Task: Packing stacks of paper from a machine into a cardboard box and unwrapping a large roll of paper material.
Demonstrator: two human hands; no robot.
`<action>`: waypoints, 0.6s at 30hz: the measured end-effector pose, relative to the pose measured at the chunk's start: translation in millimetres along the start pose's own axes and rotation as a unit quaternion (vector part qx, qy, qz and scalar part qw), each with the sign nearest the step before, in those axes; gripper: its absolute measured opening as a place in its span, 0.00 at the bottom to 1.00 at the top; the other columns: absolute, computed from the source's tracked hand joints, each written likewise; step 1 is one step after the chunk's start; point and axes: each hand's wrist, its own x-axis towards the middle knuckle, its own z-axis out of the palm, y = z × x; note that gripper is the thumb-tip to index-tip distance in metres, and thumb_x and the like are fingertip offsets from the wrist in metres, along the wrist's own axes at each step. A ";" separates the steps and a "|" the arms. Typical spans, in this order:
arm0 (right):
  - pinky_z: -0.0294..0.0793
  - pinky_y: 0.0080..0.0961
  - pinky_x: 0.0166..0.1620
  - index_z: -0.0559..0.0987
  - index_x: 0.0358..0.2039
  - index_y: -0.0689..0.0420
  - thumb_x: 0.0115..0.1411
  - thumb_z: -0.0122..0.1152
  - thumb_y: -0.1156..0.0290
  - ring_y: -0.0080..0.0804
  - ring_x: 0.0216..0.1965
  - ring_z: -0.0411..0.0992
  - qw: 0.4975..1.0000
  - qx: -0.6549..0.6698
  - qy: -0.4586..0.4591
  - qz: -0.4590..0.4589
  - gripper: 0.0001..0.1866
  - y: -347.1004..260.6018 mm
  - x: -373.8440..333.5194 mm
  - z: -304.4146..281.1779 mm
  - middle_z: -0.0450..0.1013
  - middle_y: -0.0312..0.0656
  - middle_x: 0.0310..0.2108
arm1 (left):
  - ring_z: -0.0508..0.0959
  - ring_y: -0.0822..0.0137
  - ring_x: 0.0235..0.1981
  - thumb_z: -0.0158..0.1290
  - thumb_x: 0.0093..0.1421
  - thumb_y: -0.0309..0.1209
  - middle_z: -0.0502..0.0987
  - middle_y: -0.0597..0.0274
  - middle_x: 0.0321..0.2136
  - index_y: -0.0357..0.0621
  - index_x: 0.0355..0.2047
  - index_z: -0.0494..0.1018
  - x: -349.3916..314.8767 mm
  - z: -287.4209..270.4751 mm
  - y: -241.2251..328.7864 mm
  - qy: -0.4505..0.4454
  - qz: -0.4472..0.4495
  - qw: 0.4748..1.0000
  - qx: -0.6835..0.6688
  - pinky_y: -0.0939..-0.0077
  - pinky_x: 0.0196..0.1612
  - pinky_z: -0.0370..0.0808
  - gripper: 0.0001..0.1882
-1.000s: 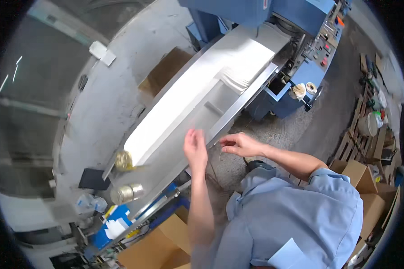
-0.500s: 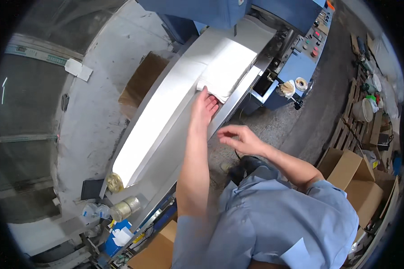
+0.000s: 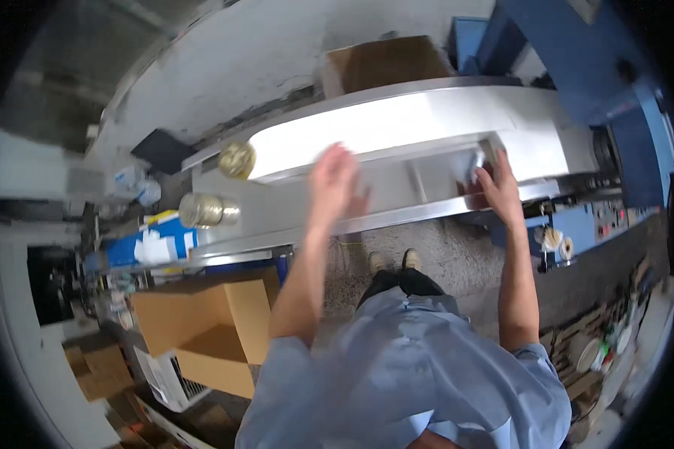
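Observation:
A long row of white paper (image 3: pixel 367 127) runs along a metal conveyor bed (image 3: pixel 386 183). My left hand (image 3: pixel 333 183) is over the row's near edge, left of the middle. Motion smears its fingers, and I cannot tell whether they touch the paper. Farther right, my right hand (image 3: pixel 502 191) is at the left end of a white paper stack (image 3: pixel 535 153), with thumb and forefinger apart. Its other fingers are partly hidden. Between my hands the bare metal shows a faint reflection.
A roll of clear tape (image 3: pixel 237 160) stands at the row's left end, with more tape rolls (image 3: pixel 202 210) nearer me. An open cardboard box (image 3: pixel 202 329) sits at lower left; another box (image 3: pixel 389 63) is behind the bed. Blue machinery (image 3: pixel 569 67) rises at right.
The view has swung left, so the bed now lies crosswise. My left hand has left the paper stack's end and moved left along the row. My right hand has reached out to that stack.

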 end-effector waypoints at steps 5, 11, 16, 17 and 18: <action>0.65 0.33 0.60 0.60 0.64 0.65 0.60 0.62 0.58 0.47 0.60 0.66 0.998 -0.062 -0.012 -0.023 0.38 3.5 5.0 8.3 0.64 0.61 0.60 | 0.71 0.47 0.53 0.64 0.53 0.48 0.70 0.41 0.52 0.32 0.57 0.65 -15.2 -254.7 -75.0 0.321 0.082 0.845 0.419 0.58 0.57 0.67 0.39; 0.65 0.34 0.60 0.58 0.66 0.65 0.60 0.63 0.56 0.49 0.61 0.65 0.993 -0.108 -0.005 -0.045 0.41 20.6 13.6 18.4 0.64 0.62 0.60 | 0.68 0.41 0.55 0.70 0.40 0.51 0.68 0.38 0.53 0.33 0.58 0.64 -5.0 -354.5 -111.5 0.316 0.045 0.783 0.533 0.55 0.57 0.67 0.50; 0.67 0.36 0.59 0.59 0.65 0.65 0.59 0.64 0.57 0.48 0.61 0.64 0.997 -0.079 -0.023 0.016 0.40 -2.1 7.2 14.0 0.63 0.59 0.61 | 0.68 0.45 0.55 0.70 0.40 0.38 0.70 0.44 0.52 0.35 0.58 0.64 -10.6 -320.3 -100.4 0.243 0.039 0.858 0.451 0.57 0.59 0.66 0.46; 0.67 0.36 0.59 0.58 0.65 0.65 0.59 0.63 0.57 0.48 0.60 0.65 0.996 -0.082 -0.015 -0.001 0.40 -1.8 9.4 15.1 0.63 0.59 0.61 | 0.67 0.45 0.55 0.70 0.40 0.37 0.70 0.45 0.52 0.35 0.58 0.63 -21.1 -301.0 -99.6 0.232 0.052 0.860 0.451 0.56 0.59 0.65 0.46; 0.67 0.36 0.59 0.58 0.65 0.65 0.59 0.63 0.58 0.47 0.60 0.66 0.996 -0.087 -0.007 -0.014 0.40 0.4 9.4 15.4 0.63 0.59 0.61 | 0.67 0.45 0.55 0.70 0.41 0.37 0.68 0.44 0.53 0.35 0.59 0.63 -31.9 -274.3 -86.9 0.209 0.068 0.869 0.444 0.55 0.60 0.64 0.46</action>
